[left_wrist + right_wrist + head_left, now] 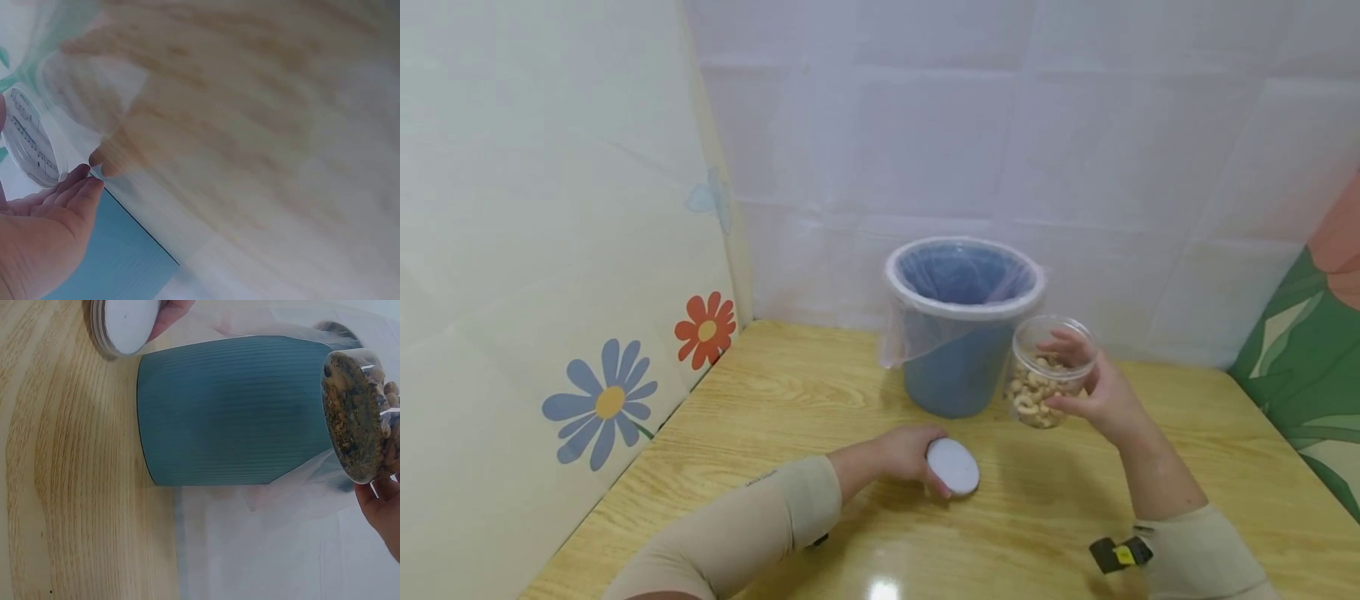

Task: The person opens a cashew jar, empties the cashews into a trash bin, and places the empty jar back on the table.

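Note:
My left hand point(904, 455) holds a round white lid point(953, 467) by its edge, low over the table in front of the bin. In the left wrist view the lid's clear-rimmed inner side point(32, 139), marked with dark print, lies between the thumb and fingers. To the right of the bin, my right hand point(1111, 398) grips a clear plastic jar point(1054, 367) from the side. Its top is uncovered, and cashews point(1030, 404) fill its lower part. The jar's bottom point(351, 419) faces the right wrist camera, with brownish bits against it.
A blue ribbed bin point(953, 371) with a white rim and a clear plastic liner point(904, 333) stands at the back of the wood-grain table point(790, 400). Behind it hangs a white sheet point(865, 150). A flower-printed panel point(497, 275) borders the left side.

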Demonstrator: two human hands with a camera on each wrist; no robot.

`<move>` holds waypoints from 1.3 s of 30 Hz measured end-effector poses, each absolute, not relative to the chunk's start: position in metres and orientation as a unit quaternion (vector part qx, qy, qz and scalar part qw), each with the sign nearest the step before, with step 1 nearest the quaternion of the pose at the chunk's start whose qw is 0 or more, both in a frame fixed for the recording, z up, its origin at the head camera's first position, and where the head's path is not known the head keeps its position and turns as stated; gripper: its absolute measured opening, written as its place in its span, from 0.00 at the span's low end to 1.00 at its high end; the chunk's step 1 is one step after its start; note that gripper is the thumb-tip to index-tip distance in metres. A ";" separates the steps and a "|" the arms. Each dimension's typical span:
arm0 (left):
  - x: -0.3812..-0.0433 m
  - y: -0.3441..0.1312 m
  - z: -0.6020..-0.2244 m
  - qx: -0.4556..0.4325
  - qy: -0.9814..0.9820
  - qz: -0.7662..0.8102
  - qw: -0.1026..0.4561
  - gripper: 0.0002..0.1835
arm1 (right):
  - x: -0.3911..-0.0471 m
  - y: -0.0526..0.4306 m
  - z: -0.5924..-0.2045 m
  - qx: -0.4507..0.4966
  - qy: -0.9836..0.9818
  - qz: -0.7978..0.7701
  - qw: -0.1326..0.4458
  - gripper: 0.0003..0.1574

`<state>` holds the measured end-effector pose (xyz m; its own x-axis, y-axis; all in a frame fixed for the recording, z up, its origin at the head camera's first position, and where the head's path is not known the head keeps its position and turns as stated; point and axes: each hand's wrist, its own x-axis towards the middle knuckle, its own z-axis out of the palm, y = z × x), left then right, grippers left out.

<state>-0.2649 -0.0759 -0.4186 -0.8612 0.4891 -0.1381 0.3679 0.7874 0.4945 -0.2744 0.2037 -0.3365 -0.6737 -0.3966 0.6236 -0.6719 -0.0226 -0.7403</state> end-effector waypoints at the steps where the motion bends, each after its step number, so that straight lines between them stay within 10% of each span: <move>1: -0.265 -0.076 -0.418 0.230 0.937 0.229 0.131 0.48 | -0.274 0.204 -0.336 0.386 -0.690 0.602 0.115 0.51; 39: -0.269 -0.083 -0.417 0.294 0.934 0.172 0.111 0.41 | -0.281 0.209 -0.335 0.397 -0.701 0.584 0.102 0.51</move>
<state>-0.2693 -0.0833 -0.4166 -0.8024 0.5872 -0.1063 0.5106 0.7678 0.3871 -0.2815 0.2091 -0.3349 -0.6646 -0.4378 0.6055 -0.6748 0.0038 -0.7380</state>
